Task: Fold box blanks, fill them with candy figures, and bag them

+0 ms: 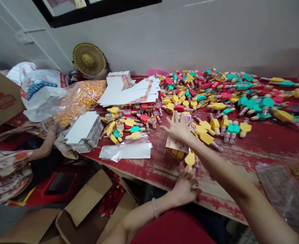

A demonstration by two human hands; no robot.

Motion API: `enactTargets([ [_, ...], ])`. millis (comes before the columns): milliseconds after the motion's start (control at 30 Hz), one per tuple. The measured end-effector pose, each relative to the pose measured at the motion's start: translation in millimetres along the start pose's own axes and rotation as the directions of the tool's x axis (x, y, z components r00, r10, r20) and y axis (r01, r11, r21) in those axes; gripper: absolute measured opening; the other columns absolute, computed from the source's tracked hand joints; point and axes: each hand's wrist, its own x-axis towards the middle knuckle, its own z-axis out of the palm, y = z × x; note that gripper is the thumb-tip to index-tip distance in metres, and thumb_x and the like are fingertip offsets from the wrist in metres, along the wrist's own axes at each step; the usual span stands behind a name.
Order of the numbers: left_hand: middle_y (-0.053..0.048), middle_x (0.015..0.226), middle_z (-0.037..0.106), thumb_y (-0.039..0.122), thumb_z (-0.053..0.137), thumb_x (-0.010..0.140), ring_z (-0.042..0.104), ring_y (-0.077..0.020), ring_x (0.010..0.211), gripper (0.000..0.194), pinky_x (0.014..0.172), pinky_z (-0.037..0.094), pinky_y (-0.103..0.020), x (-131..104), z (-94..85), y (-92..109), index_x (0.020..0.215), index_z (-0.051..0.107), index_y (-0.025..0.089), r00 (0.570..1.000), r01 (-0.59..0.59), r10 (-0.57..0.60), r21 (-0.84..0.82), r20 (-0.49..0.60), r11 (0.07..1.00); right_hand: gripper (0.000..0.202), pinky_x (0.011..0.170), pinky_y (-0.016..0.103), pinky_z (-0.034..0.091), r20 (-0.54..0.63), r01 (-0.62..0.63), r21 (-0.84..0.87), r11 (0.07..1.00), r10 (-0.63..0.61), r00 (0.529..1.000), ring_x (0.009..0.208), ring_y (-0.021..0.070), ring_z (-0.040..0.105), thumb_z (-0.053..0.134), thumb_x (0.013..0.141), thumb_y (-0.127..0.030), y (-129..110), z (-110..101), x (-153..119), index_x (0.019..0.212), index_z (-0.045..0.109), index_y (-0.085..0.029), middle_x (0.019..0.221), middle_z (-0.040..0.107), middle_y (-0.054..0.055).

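My right hand (pixel 177 128) lies with fingers spread on a printed card or pack (pixel 176 144), on the red tabletop. Several yellow pieces (pixel 177 154) show below the card's lower edge. Close to the table's front edge, my left hand (pixel 185 188), with a pale bracelet at its wrist, has its fingertips at the tan end of a yellow candy toy (pixel 190 158). The fingers seem closed around that end, though blur hides the exact grip. More yellow toys with clear tubes (pixel 206 137) lie just right of my right hand.
Red, green and yellow toys (pixel 210 84) heap along the wall. Clear bags (pixel 126 150), stacked white cartons (pixel 84 130) and flat cardboard (pixel 131 91) are left. A co-worker's arms (pixel 44 145) reach toward a candy bag (pixel 82 98). An open cardboard box (pixel 88 200) stands below.
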Motion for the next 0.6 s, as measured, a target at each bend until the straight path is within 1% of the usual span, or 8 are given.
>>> enactTargets([
  [67, -0.012, 0.146, 0.062, 0.029, 0.064, 0.088, 0.056, -0.0306, 0.137, 0.042, 0.118, 0.044, -0.044, -6, -1.2, 3, 0.129, 0.07, 0.022, 0.999, -0.003, 0.007, -0.086, 0.044, 0.996, 0.092, 0.105, 0.089, 0.007, -0.04, -0.016, -0.041, 0.999, 0.014, 0.999, 0.156, 0.0508, -0.001, 0.045, 0.096, -0.065, -1, 3, -11, 0.167, 0.017, -0.013, 0.171, 0.0, 0.025],
  [167, -0.009, 0.115, 0.076, 0.026, 0.049, 0.096, 0.072, -0.024, 0.107, 0.034, 0.103, 0.055, -0.039, -31, -53.3, -22, 0.118, 0.075, 0.025, 0.98, 0.154, -0.157, -0.034, -0.124, 0.987, 0.097, 0.108, 0.086, 0.008, 0.025, 0.24, -0.086, 0.967, -0.238, 0.971, 0.158, 0.0463, 0.004, 0.056, 0.088, -0.044, 14, 5, -27, 0.166, 0.011, -0.008, 0.17, 0.005, 0.027],
  [267, -0.017, 0.132, 0.068, 0.023, 0.053, 0.092, 0.06, -0.0329, 0.127, 0.041, 0.113, 0.045, -0.052, -60, -134.4, -70, 0.131, 0.067, 0.021, 0.785, 0.434, -0.25, 0.214, -0.567, 0.875, 0.091, 0.115, 0.08, 0.005, 0.117, 0.55, -0.043, 0.834, -0.543, 0.832, 0.159, 0.0399, 0.012, 0.057, 0.078, -0.024, 40, -1, -44, 0.164, 0.029, -0.018, 0.171, 0.015, 0.017],
  [333, -0.022, 0.149, 0.054, 0.017, 0.061, 0.084, 0.044, -0.0413, 0.142, 0.055, 0.118, 0.033, -0.063, -69, -185.6, -99, 0.139, 0.061, 0.017, 0.661, 0.619, -0.262, 0.313, -0.703, 0.721, 0.085, 0.121, 0.072, 0.009, 0.169, 0.643, 0.061, 0.763, -0.643, 0.747, 0.159, 0.0352, 0.017, 0.056, 0.073, -0.015, 55, -10, -58, 0.157, 0.046, -0.025, 0.171, 0.023, 0.01],
  [400, -0.02, 0.142, 0.06, 0.014, 0.061, 0.084, 0.043, -0.0423, 0.142, 0.041, 0.116, 0.031, -0.065, -68, -227.6, -117, 0.124, 0.069, 0.019, 0.669, 0.666, -0.275, 0.394, -0.691, 0.633, 0.08, 0.126, 0.063, 0.013, 0.232, 0.672, 0.205, 0.711, -0.703, 0.673, 0.159, 0.0308, 0.02, 0.054, 0.069, -0.009, 66, -22, -72, 0.146, 0.06, -0.029, 0.169, 0.03, 0.004],
  [500, -0.015, 0.114, 0.074, 0.018, 0.053, 0.094, 0.059, -0.0352, 0.122, 0.02, 0.107, 0.042, -0.055, -52, -272.9, -111, 0.098, 0.073, 0.021, 0.761, 0.602, -0.265, 0.494, -0.592, 0.628, 0.062, 0.127, 0.052, 0.023, 0.364, 0.607, 0.422, 0.673, -0.739, 0.567, 0.155, 0.0286, 0.032, 0.052, 0.076, -0.012, 70, -43, -91, 0.133, 0.071, -0.028, 0.159, 0.048, 0.002],
  [533, -0.015, 0.108, 0.074, 0.022, 0.052, 0.096, 0.063, -0.0324, 0.113, 0.02, 0.103, 0.045, -0.05, -45, -283.9, -99, 0.094, 0.072, 0.021, 0.798, 0.558, -0.245, 0.523, -0.55, 0.644, 0.055, 0.124, 0.049, 0.031, 0.385, 0.553, 0.461, 0.694, -0.717, 0.581, 0.15, 0.0293, 0.04, 0.051, 0.083, -0.017, 66, -50, -96, 0.134, 0.07, -0.027, 0.154, 0.054, 0.004],
  [600, -0.013, 0.098, 0.073, 0.029, 0.054, 0.098, 0.066, -0.0278, 0.097, 0.02, 0.092, 0.049, -0.04, -30, -300.5, -63, 0.09, 0.07, 0.02, 0.879, 0.433, -0.179, 0.585, -0.441, 0.686, 0.055, 0.115, 0.046, 0.044, 0.312, 0.458, 0.447, 0.768, -0.614, 0.725, 0.14, 0.0307, 0.053, 0.051, 0.092, -0.029, 50, -60, -102, 0.146, 0.06, -0.025, 0.147, 0.06, 0.008],
])
